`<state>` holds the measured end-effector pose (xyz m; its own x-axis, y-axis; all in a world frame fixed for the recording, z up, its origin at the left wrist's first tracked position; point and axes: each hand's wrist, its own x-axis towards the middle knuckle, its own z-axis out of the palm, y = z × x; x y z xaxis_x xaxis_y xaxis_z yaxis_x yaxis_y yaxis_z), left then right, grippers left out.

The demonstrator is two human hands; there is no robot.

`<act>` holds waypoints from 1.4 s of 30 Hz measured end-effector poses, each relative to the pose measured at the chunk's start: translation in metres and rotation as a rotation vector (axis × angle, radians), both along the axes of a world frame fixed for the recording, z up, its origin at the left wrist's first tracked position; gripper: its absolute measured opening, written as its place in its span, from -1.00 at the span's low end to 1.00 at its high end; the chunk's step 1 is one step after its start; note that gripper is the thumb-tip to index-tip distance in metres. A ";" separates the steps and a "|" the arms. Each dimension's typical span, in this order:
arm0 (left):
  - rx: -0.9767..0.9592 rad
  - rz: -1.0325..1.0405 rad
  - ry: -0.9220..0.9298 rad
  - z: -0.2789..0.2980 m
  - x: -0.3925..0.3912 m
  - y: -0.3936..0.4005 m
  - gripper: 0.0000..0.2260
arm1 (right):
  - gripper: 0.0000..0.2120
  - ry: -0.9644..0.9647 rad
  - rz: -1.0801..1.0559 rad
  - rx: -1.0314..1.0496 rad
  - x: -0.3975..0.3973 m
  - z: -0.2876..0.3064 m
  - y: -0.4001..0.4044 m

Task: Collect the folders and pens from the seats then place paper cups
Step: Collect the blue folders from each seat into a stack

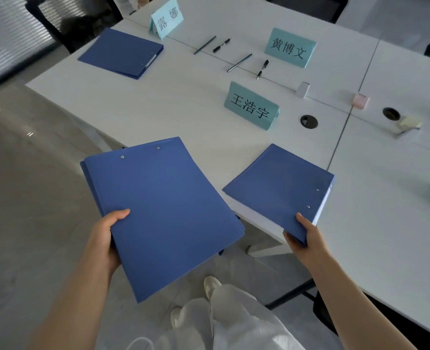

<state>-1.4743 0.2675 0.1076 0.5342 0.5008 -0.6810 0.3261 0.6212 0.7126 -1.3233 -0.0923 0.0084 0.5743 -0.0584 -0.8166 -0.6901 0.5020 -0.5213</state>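
My left hand (107, 238) grips a stack of blue folders (163, 213) by its left edge, held in the air off the table's near corner. My right hand (302, 236) pinches the near corner of another blue folder (279, 188) that lies at the white table's (158, 102) front edge. A third blue folder (121, 53) lies at the far left of the table. Two grey pens (205, 44) (239, 62) and two black pens (221, 45) (262, 69) lie further back, between the name cards.
Three teal name cards (250, 105) (290, 47) (167, 17) stand on the table. Two round cable holes (308, 121) (391, 113), a small white block (302, 89), a pink block (360, 101) and yellow sticky notes (409, 122) lie to the right. A black chair (64, 18) stands at the far left.
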 end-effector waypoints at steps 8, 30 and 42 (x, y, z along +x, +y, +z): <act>0.007 0.037 -0.042 0.008 0.000 0.007 -0.78 | -0.71 -0.044 0.038 0.342 -0.005 0.045 0.020; -0.037 0.369 -0.130 0.011 -0.079 0.119 -0.62 | -0.58 -0.531 1.550 0.077 0.017 0.114 0.293; -0.017 0.514 -0.118 0.012 -0.173 0.311 -0.73 | -0.15 -0.913 1.976 -0.879 -0.046 0.108 0.537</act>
<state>-1.6471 0.5789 0.1193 0.2960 0.7078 -0.6414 -0.1054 0.6916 0.7146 -1.3694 0.4442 0.1168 0.4191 0.7498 -0.5120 0.5665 -0.6567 -0.4979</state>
